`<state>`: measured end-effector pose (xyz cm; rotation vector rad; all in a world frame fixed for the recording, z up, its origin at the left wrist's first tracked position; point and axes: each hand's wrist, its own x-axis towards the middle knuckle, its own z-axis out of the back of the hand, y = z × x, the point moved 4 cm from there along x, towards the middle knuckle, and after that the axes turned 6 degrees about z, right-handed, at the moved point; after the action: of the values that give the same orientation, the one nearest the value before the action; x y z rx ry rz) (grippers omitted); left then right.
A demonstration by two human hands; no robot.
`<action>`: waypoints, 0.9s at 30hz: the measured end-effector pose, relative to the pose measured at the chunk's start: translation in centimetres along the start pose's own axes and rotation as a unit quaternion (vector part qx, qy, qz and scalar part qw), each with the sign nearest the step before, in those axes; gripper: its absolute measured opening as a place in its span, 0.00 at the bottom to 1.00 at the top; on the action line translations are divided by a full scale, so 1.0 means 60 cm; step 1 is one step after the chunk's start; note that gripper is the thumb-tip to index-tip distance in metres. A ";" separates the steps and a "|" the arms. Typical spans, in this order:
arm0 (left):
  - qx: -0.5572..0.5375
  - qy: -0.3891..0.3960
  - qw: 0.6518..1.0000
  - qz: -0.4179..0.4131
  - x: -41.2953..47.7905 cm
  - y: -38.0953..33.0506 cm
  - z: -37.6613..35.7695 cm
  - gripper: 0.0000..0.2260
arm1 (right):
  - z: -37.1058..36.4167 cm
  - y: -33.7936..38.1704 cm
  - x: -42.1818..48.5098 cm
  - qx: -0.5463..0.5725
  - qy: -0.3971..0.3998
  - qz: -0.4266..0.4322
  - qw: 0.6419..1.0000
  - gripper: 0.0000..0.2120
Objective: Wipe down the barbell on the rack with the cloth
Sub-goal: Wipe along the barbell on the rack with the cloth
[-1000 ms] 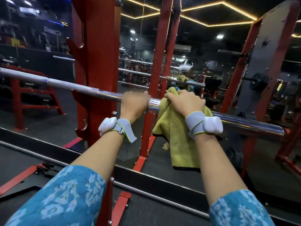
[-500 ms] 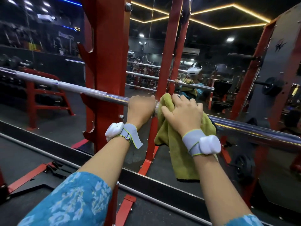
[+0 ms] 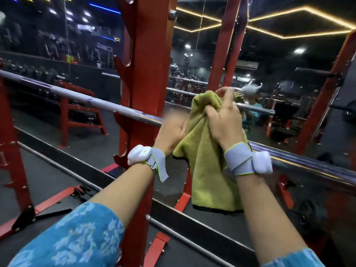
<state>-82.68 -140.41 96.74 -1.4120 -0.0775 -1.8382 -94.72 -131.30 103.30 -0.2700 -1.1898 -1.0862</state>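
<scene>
The chrome barbell (image 3: 100, 105) runs from the upper left down to the right edge across the red rack. A yellow-green cloth (image 3: 210, 170) is draped over the bar near its middle and hangs down below it. My right hand (image 3: 223, 120) grips a bunched-up fold of the cloth, lifted a little above the bar. My left hand (image 3: 171, 132) sits on the bar just left of the cloth, its fingers blurred and partly hidden behind the fabric. Both wrists wear grey straps with white sensors.
A red rack upright (image 3: 146, 74) with hook notches stands just left of my hands. A mirror wall behind reflects the rack and the bar. More red frames (image 3: 77, 116) stand at the left, and a black floor ledge (image 3: 96, 170) crosses below.
My right hand has lifted off the bar and bunched the cloth upward. The left hand has shifted against the cloth's edge. The view has moved closer and to the right.
</scene>
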 end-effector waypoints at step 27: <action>0.163 -0.022 0.984 0.072 0.020 0.186 0.132 0.19 | -0.117 0.004 -0.047 -0.359 0.035 0.099 0.927 0.22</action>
<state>-69.66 -144.74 96.23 -1.1946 -0.2801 -1.5926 -90.15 -134.44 98.15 -0.8898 -0.6390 -1.3055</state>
